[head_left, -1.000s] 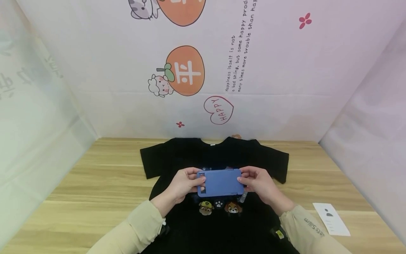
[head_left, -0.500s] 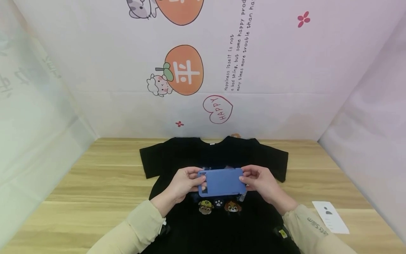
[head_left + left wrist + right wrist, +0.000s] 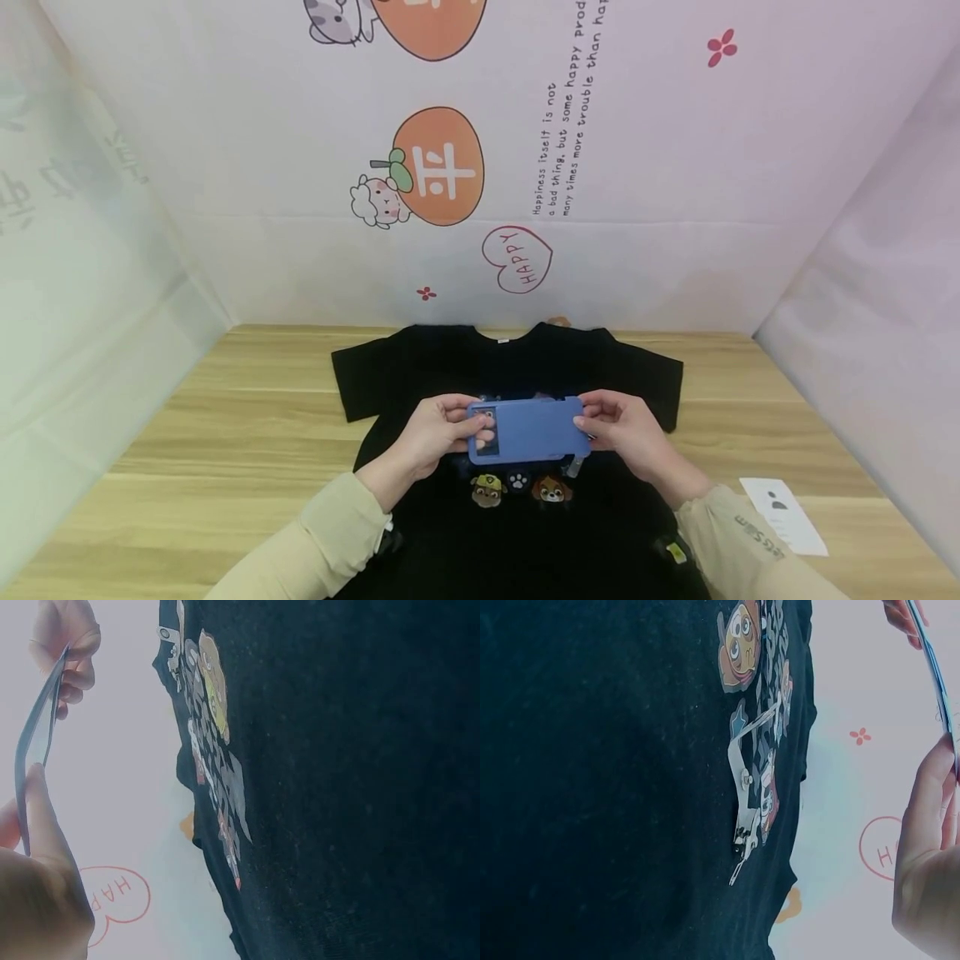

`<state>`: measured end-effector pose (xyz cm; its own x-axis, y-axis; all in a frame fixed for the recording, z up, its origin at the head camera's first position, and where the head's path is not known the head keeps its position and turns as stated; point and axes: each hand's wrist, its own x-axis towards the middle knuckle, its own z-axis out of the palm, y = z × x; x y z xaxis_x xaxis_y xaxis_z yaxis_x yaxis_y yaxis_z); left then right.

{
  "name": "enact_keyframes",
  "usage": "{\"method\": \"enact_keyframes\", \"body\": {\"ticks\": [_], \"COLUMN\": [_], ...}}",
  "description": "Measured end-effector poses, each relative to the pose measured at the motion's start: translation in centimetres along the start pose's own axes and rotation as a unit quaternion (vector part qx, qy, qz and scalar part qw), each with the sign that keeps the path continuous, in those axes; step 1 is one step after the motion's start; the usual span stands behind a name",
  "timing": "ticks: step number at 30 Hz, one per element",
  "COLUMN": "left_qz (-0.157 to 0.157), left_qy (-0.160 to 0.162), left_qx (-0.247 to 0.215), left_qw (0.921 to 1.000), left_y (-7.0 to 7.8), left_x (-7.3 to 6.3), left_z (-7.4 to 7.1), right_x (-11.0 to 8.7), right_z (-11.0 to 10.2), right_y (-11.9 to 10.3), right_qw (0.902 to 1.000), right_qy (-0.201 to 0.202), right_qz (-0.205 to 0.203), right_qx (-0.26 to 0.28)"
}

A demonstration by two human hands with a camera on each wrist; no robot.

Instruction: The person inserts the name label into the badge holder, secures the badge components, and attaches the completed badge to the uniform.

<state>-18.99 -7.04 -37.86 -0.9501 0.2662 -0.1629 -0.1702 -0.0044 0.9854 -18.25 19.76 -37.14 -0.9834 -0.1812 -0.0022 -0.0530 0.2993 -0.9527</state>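
Observation:
A flat blue badge holder [image 3: 534,430] is held level above a black T-shirt [image 3: 525,542] in the head view. My left hand [image 3: 433,435] pinches its left end, thumb over the front, fingers behind. My right hand [image 3: 628,432] pinches its right end, where the blue cover [image 3: 540,429] juts past the frame. Through the gap at the left end, fingertips of my left hand show. In the right wrist view, a metal clip with a strap [image 3: 741,780] lies on the shirt's print. Both wrist views show the holder edge-on.
A white card with a person icon [image 3: 783,517] lies on the wooden table [image 3: 187,450] to the right. Cartoon dog heads [image 3: 551,490] are printed on the shirt. White printed cloth [image 3: 637,167] walls the back and sides.
The right hand has moved a little to the right, sliding the blue cover along. The gap at the holder's left end has widened. My left hand stays nearly still.

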Motion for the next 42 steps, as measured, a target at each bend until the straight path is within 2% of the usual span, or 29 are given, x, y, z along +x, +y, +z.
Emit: {"method": "enact_keyframes", "body": {"ticks": [8, 18, 26, 32, 35, 42], "left_qz": [-0.002, 0.004, -0.012, -0.009, -0.005, 0.008], "left_qy": [0.009, -0.005, 0.019, 0.002, -0.002, 0.003], "left_qx": [-0.001, -0.006, -0.003, -0.009, -0.009, -0.029], "left_qw": [1.0, 1.0, 0.9997, 0.9999, 0.9999, 0.9996], "left_y": [-0.5, -0.6, -0.8, -0.8, -0.6, 0.3], "left_x": [-0.3, -0.2, 0.1, 0.1, 0.0, -0.1], "left_z": [-0.5, -0.6, -1.4, -1.9, -2.1, -3.1], "right_x": [-0.2, -0.2, -0.2, -0.3, -0.3, -0.1], "right_z": [-0.2, -0.8, -1.8, -2.6, -2.8, -3.7], "right_y": [0.4, 0.5, 0.6, 0.4, 0.3, 0.0], "right_qw": [0.9998, 0.9999, 1.0, 1.0, 0.9996, 0.9907], "right_qy": [-0.002, -0.002, 0.006, -0.003, -0.008, -0.016], "right_qz": [0.014, 0.005, 0.006, -0.003, -0.01, -0.036], "right_qx": [0.012, 0.011, -0.001, 0.006, 0.026, 0.13]}}
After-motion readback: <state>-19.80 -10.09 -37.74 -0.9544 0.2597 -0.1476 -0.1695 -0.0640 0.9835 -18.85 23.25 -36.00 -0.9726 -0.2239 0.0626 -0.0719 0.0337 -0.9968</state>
